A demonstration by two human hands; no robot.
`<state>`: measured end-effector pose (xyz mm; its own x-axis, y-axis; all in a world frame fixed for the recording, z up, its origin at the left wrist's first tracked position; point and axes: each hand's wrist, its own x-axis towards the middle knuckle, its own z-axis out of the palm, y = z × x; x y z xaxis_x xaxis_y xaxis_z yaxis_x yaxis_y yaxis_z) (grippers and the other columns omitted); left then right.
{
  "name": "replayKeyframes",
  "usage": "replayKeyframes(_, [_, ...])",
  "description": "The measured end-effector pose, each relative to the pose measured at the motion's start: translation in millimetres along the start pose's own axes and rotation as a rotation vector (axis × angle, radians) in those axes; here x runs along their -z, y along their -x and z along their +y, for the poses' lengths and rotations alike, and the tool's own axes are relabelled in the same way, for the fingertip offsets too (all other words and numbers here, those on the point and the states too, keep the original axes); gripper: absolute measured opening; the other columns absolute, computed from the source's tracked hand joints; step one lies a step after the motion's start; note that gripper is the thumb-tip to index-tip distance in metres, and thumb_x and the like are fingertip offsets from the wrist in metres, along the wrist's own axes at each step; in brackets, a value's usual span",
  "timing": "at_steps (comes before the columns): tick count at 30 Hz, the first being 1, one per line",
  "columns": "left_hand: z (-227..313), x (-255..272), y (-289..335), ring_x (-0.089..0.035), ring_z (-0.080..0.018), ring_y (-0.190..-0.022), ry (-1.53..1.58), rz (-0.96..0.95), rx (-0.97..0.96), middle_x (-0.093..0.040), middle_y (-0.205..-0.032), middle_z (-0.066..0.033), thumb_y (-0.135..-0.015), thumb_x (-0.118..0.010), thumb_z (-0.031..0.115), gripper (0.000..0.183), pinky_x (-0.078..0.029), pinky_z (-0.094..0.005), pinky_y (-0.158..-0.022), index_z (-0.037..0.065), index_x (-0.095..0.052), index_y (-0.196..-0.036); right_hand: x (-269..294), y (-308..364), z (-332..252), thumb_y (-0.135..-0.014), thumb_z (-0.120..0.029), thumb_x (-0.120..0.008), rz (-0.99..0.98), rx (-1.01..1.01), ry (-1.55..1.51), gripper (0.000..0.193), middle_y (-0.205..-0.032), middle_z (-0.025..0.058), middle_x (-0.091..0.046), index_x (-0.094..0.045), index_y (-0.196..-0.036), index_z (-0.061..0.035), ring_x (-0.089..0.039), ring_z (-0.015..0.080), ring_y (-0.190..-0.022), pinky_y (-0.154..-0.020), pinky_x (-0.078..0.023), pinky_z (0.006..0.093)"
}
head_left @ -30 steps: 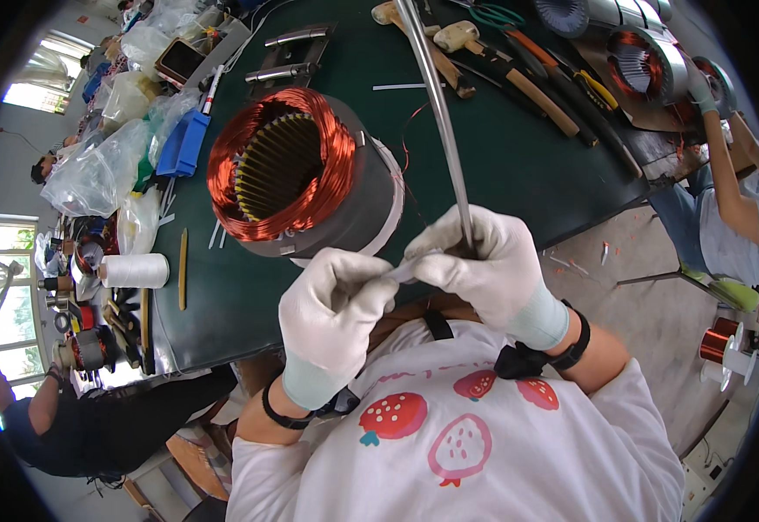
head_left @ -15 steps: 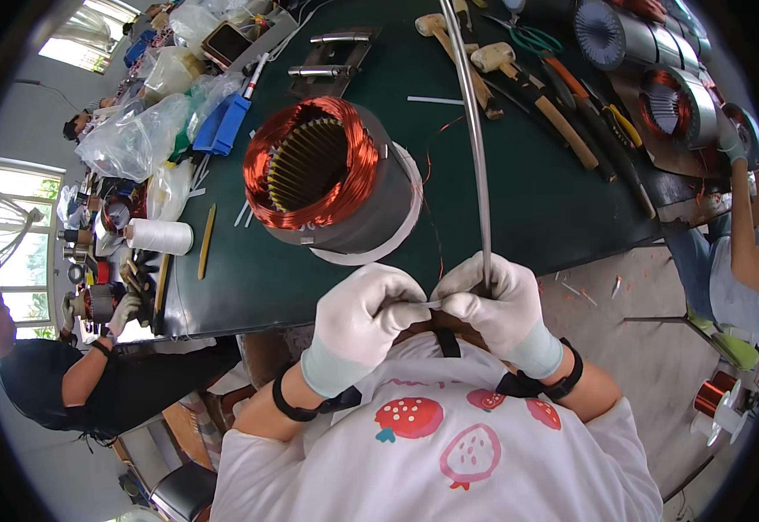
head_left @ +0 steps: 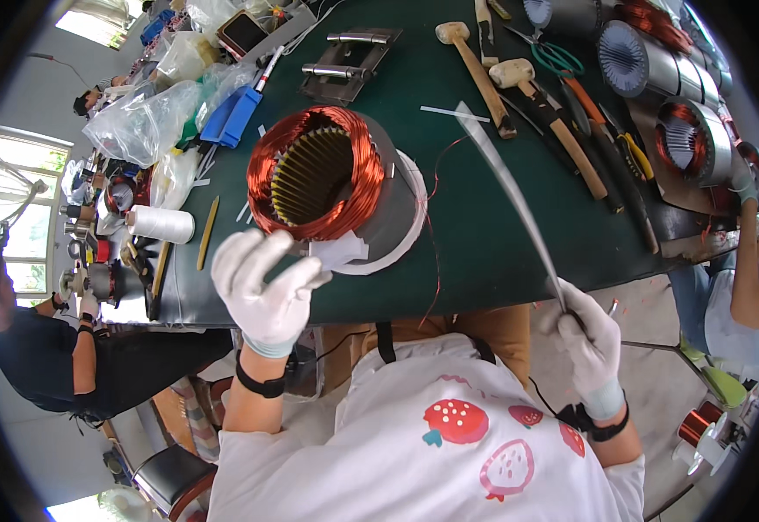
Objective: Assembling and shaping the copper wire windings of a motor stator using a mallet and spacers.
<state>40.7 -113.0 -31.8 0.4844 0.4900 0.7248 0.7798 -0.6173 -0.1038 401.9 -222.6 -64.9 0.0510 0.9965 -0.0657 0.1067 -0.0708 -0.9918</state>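
Note:
A motor stator (head_left: 379, 165) with a grey shell and red-brown copper windings (head_left: 262, 178) rests on its side on the table. Just in front of it my left hand (head_left: 266, 283), in a white glove, is raised with the fingers apart. A small white slip (head_left: 342, 251) shows against the stator beside those fingertips; whether it touches them I cannot tell. My gloved right hand (head_left: 590, 335) pinches the lower end of a long, thin grey strip (head_left: 518, 196), which slants up over the table and is blurred along its edges.
Mallets (head_left: 475, 74), green-handled scissors (head_left: 558, 56) and other tools lie at the right. More stators (head_left: 692, 143) stand beyond them. Left are a thread spool (head_left: 162, 224), a blue tray (head_left: 231, 117) and plastic bags (head_left: 140, 122). Co-workers (head_left: 40, 335) work at both sides.
My hands, together at the table's front edge before, have parted. The left opened and moved up toward the stator; the right went right with the strip. A white slip now shows by the stator.

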Motion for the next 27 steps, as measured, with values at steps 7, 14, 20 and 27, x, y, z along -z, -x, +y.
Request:
replayKeyframes(7, [-20.8,-8.3,-17.6,-0.057,-0.0386,-0.120,0.161,-0.117,-0.194,-0.064,-0.127,-0.0097,-0.065,-0.087,0.030,0.037,-0.047,-0.0512,-0.101,0.019,-0.071,-0.096,17.9,28.8,-1.4,-0.087,0.014,-0.049,-0.065,0.148,0.270,0.047,-0.073,0.0035,-0.060,-0.065,-0.129,0.0026,-0.055,0.0119,-0.058,-0.059,-0.049,0.0266])
replayKeyframes(14, [-21.4,-14.0,-24.8,-0.062,-0.0328,-0.115,0.464,-0.120,-0.044,-0.065,-0.125,-0.0106,-0.062,-0.087,0.009,0.033,-0.045,-0.0531,-0.104,0.014,-0.070,-0.090,-13.8,35.3,-28.3,-0.080,0.011,-0.061,-0.098,0.240,0.569,0.052,-0.066,0.0057,-0.049,-0.072,-0.127,-0.0091,-0.049,0.0180,-0.052,-0.050,-0.041,0.0300])
replayKeyframes(20, [-27.9,-13.7,-26.9,-0.063,-0.0309,-0.106,0.428,-0.122,-0.152,-0.065,-0.128,-0.0115,-0.063,-0.086,0.009,0.031,-0.047,-0.0474,-0.097,0.015,-0.069,-0.088,-28.1,40.3,-50.5,-0.078,0.009,-0.063,-0.070,0.249,0.761,0.051,-0.064,0.0081,-0.045,-0.073,-0.124,-0.0107,-0.049,0.0215,-0.051,-0.049,-0.039,0.0322])
replayKeyframes(27, [-11.0,-31.3,-29.1,-0.062,-0.0279,-0.095,0.327,-0.051,-0.171,-0.065,-0.128,-0.0079,-0.068,-0.083,0.014,0.026,-0.047,-0.0409,-0.082,0.019,-0.070,-0.089,-35.9,27.6,-90.9,-0.075,0.005,-0.067,-0.026,0.284,1.028,0.051,-0.063,0.0064,-0.043,-0.073,-0.124,-0.0101,-0.047,0.0185,-0.049,-0.047,-0.039,0.0326])
